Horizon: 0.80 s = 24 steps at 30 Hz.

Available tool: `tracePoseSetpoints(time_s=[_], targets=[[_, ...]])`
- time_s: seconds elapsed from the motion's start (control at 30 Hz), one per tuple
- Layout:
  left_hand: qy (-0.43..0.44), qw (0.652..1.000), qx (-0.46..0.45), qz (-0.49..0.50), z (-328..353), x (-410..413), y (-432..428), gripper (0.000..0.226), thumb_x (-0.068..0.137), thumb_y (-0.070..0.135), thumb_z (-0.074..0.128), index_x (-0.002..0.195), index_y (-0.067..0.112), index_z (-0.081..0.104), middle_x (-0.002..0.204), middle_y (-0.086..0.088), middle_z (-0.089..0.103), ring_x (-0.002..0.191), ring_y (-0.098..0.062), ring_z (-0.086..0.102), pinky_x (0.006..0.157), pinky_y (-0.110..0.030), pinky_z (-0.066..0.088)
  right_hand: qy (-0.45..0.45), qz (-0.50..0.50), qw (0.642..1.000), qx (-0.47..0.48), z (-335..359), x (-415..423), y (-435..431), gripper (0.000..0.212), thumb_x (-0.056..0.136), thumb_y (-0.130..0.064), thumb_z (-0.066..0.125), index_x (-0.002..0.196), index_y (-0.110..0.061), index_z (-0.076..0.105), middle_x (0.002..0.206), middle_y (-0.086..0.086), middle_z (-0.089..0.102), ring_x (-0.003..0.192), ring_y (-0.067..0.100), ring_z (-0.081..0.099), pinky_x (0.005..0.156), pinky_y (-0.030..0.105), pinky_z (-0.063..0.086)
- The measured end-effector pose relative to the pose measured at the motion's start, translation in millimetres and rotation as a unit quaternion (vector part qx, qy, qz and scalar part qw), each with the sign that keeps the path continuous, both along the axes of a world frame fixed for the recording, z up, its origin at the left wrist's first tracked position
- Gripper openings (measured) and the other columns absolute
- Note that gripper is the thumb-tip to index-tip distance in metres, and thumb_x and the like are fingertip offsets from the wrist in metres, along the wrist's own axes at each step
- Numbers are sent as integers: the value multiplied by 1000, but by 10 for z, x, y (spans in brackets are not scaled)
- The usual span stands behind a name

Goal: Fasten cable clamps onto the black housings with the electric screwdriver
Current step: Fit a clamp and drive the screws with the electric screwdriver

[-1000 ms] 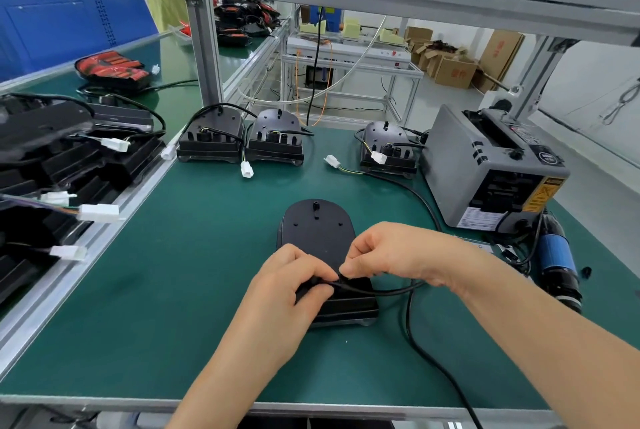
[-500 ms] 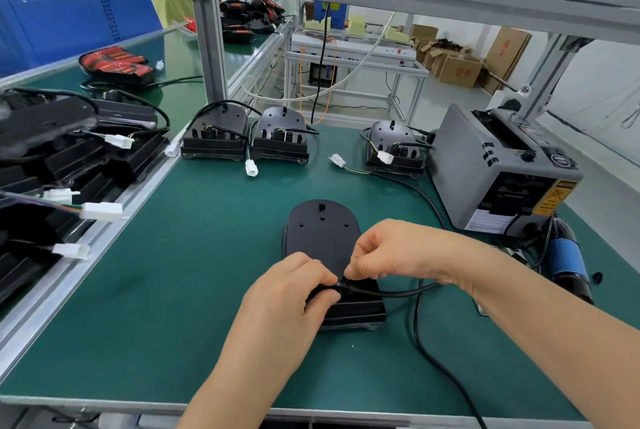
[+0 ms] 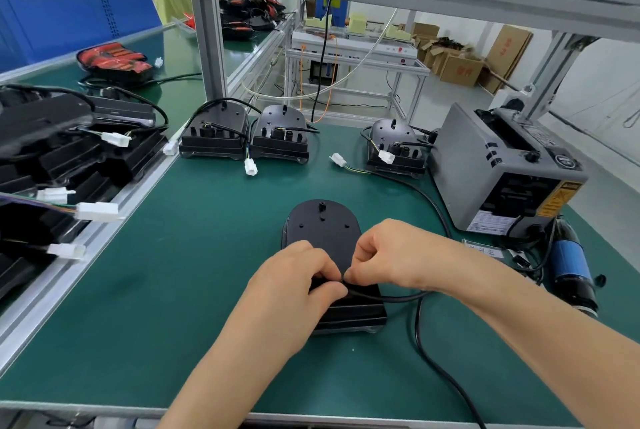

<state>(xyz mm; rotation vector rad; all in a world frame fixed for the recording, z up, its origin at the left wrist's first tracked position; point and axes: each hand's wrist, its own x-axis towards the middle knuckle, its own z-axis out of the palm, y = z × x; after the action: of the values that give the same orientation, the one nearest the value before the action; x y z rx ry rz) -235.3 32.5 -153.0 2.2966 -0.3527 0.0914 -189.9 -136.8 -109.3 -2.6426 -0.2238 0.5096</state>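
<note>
Head view of a green work surface (image 3: pixel 166 290). A black housing (image 3: pixel 322 234) lies flat at the centre of the surface, its rounded end pointing away from the person and its ribbed end nearest them. Both hands meet over its near half. The left hand (image 3: pixel 287 290) has its fingers (image 3: pixel 322 267) curled, with thumb and forefinger pinching a black cable (image 3: pixel 398 297) where it crosses the housing. The right hand (image 3: pixel 391 255) has its fingers (image 3: pixel 369 248) curled likewise and pinches the same cable just beside the left thumb. Anything else inside the pinch is hidden. From the hands the cable runs to the right, then curves down toward the near edge. Three more housings (image 3: pixel 280 132) with white connectors (image 3: pixel 250 167) stand along the far edge. A grey tape dispenser (image 3: pixel 502 169) stands at the right, and the electric screwdriver (image 3: pixel 571 267) lies just in front of it, well apart from both hands. A stack of further housings (image 3: pixel 52 158) fills the left margin.
</note>
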Motion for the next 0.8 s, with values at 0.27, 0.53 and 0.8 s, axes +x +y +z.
tracePoseSetpoints(time_s=[0.27, 0.53, 0.8], targets=[[-13, 999, -31, 4, -55, -17, 30, 9, 82, 32, 69, 75, 34, 64, 86, 15, 57, 85, -2, 53, 75, -24, 43, -43, 25, 998, -25, -11, -52, 20, 18, 76, -38, 67, 64, -26, 61, 62, -9, 60, 54, 4, 50, 52, 21, 39], [-92, 996, -4, -3, -126, -48, -68, 5, 82, 33, 69, 82, 31, 64, 81, 12, 47, 84, -3, 45, 66, -10, 33, -26, 10, 990, 139, -155, -127, -172, 6, 81, -30, 70, 76, -33, 69, 68, -20, 66, 63, -6, 55, 65, 15, 45], [-90, 995, -29, -22, -191, -69, -49, 10, 84, 22, 71, 81, 28, 64, 85, 15, 47, 96, -6, 55, 75, -23, 43, -13, 7, 979, 203, -154, -165, -214, 21, 81, -20, 73, 72, -38, 71, 73, -17, 70, 67, -7, 59, 65, 6, 42]])
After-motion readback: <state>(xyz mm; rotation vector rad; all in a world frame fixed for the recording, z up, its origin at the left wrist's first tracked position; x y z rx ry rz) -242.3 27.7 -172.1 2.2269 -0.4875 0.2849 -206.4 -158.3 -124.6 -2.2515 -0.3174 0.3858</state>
